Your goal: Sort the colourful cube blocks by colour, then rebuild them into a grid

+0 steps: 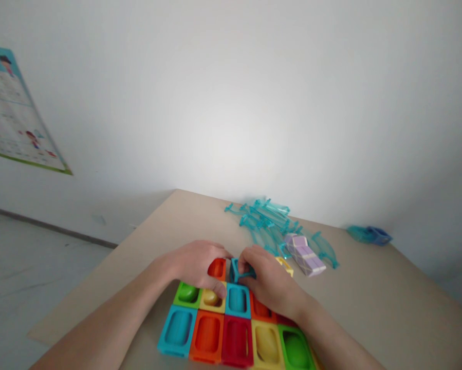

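A grid of coloured plastic blocks (231, 334) with hollow oval tops lies on the tan table (388, 308) close in front of me. My left hand (198, 264) curls over the grid's far left part, with its fingers on an orange-red block (217, 268). My right hand (267, 280) is closed in a pinch on a small teal block (236, 270) at the grid's far edge, right beside the orange-red one. A yellow block (285, 265) peeks out just behind my right hand.
A heap of clear teal curved track pieces (273, 221) lies further back on the table. A pale purple block piece (305, 253) rests beside it. A blue and teal piece (369, 235) sits near the far right edge. A poster (11, 113) hangs on the left wall.
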Tool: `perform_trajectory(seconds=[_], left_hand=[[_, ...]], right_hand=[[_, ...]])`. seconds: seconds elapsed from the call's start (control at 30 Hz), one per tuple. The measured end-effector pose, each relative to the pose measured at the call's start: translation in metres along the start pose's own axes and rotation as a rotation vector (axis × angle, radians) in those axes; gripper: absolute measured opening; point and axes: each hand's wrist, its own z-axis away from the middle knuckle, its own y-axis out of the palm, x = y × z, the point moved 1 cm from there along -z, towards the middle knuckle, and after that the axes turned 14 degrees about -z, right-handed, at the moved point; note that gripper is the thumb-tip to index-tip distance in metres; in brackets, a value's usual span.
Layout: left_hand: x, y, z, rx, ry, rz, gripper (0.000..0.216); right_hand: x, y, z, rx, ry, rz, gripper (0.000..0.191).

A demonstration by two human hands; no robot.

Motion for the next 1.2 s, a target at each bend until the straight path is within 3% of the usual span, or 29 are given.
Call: perform_trajectory(seconds=[0.1,0.23,0.37,0.47,0.57,0.67,0.77,0.9,1.03,1.2], left_hand=[[0.0,0.002,-0.001,0.0,-0.03,-0.023,0.058],[-0.002,0.006,-0.003,-0.067,-0.083,-0.044,0.051],[-0.004,0.008,-0.004,-0.112,-0.125,-0.099,0.043],[-0.004,0.008,-0.005,-0.116,-0.131,-0.113,0.039],[-0.003,0.009,-0.005,-0.112,-0.131,-0.094,0.037],[-0.003,0.01,-0.007,-0.123,-0.131,-0.077,0.037],[-0.002,0.01,-0.008,-0.146,-0.129,-0.047,0.036],[0.005,0.011,-0.007,-0.161,-0.13,0.108,0.039],[0.013,0.013,-0.006,-0.262,-0.139,0.334,0.037],[0.015,0.017,-0.012,-0.413,-0.332,0.674,0.028]], right_hand=[[0.002,0.001,0.001,0.017,-0.095,-0.007,0.024],[0.005,-0.002,0.002,-0.042,-0.118,-0.031,0.021],[0.011,-0.005,0.003,-0.015,-0.139,-0.051,0.019],[0.014,-0.008,0.007,-0.041,-0.142,-0.029,0.032],[0.012,-0.009,0.009,-0.036,-0.032,-0.01,0.046],[0.007,-0.009,0.01,0.01,0.099,-0.044,0.045],[0.006,-0.01,0.01,-0.004,0.136,-0.08,0.05],[0.006,-0.01,0.011,-0.008,0.184,-0.103,0.053],[0.007,-0.009,0.011,0.032,0.164,-0.11,0.049],[0.005,-0.012,0.008,-0.161,0.101,0.111,0.041]])
